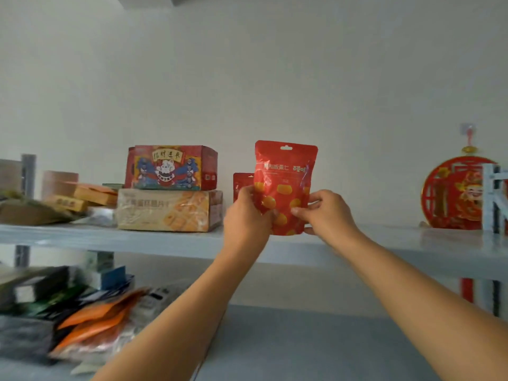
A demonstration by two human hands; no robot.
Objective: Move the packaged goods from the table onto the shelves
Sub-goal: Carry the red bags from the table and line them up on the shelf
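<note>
As you hold a red pouch (284,185) upright over the upper shelf (384,243), your left hand (247,215) grips its lower left edge and your right hand (327,213) pinches its lower right edge. Whether its base touches the shelf cannot be told. A second red pouch (242,185) stands just behind, beside two stacked boxes (170,188); a round red ornament (453,193) shows far right. Loose packets (90,317) lie on the lower shelf (302,339).

Red snack pouch (284,185) upright over upper shelf (137,237), second pouch (242,185) behind.
</note>
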